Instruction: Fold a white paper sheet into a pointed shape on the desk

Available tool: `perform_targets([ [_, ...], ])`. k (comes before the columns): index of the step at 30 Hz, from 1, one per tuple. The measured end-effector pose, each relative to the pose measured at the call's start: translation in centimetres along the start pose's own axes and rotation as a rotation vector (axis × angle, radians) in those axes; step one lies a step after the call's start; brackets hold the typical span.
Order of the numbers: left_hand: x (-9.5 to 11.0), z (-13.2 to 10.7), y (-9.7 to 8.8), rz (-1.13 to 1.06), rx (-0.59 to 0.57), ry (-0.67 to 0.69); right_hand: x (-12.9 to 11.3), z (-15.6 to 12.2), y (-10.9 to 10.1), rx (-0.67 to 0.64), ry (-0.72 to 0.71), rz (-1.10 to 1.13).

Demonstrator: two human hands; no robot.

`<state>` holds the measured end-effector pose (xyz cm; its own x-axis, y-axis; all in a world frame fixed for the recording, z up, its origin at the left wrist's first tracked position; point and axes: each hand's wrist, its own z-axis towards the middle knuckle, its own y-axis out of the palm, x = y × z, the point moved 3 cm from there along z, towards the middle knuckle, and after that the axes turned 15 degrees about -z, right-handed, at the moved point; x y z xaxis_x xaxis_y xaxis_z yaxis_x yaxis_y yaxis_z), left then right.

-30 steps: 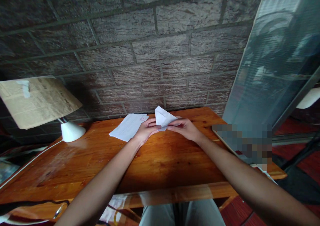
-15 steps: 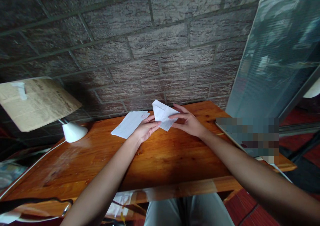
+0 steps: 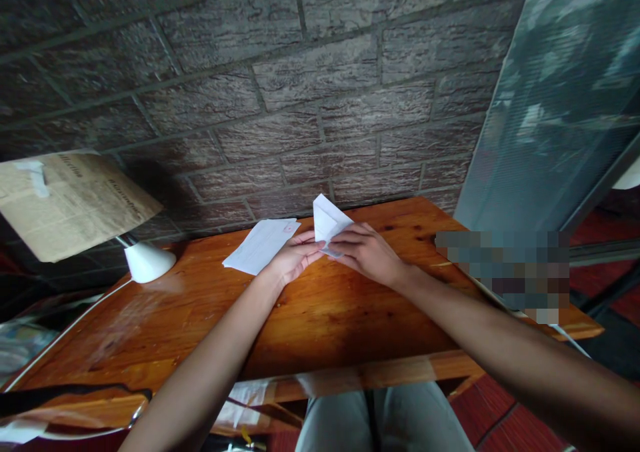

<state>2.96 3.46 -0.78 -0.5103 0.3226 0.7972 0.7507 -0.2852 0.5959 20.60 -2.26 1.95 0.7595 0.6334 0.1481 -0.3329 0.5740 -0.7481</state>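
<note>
Above the middle of the wooden desk, both hands hold a folded sheet of white paper with its pointed end up. My left hand is closed on the lower left edge, thumb on top. Across the lower right part lie the fingers of my right hand, closed on the paper and hiding much of that side. A stack of white sheets with a red stamp mark at its upper right corner lies on the desk just left of my left hand.
At the left stands a lamp with a paper shade and a white base. A blurred-out object lies at the desk's right end. Behind rises a stone-block wall, with a glass panel on the right.
My right hand has moved over the folded paper, its fingers now lying across the lower right part. The paper has turned slightly and its lower corner is folded or covered.
</note>
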Motion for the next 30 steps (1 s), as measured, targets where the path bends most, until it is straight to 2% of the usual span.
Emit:
perform_targets([
  [5,0.0,-0.4,1.1,-0.044,-0.115,0.029,0.5,0.1,0.0,0.059,0.117,0.179],
  [9,-0.4,-0.5,2.1,-0.083,-0.117,0.051,1.6,-0.2,0.3,0.035,0.426,0.284],
  [11,-0.5,-0.6,2.5,-0.1,-0.129,0.074,2.1,-0.4,0.6,0.021,0.534,0.326],
  [19,-0.9,-0.6,2.8,-0.024,-0.116,0.179,2.5,-0.5,1.8,0.048,0.651,0.642],
  [22,-0.7,-0.4,2.5,0.016,-0.072,0.247,2.2,-0.5,1.4,0.072,0.691,0.566],
  [25,0.0,-0.5,2.3,0.123,-0.047,0.315,2.1,-0.3,-0.6,0.232,0.71,0.279],
  [27,0.4,-0.8,2.4,0.21,-0.051,0.326,2.0,0.0,-2.3,0.332,0.663,0.093],
  [28,0.6,-1.0,2.5,0.249,-0.059,0.317,1.9,0.2,-3.0,0.341,0.623,0.045],
  [30,0.8,-1.3,2.9,0.306,-0.088,0.287,1.8,0.5,-3.7,0.27,0.532,0.036],
])
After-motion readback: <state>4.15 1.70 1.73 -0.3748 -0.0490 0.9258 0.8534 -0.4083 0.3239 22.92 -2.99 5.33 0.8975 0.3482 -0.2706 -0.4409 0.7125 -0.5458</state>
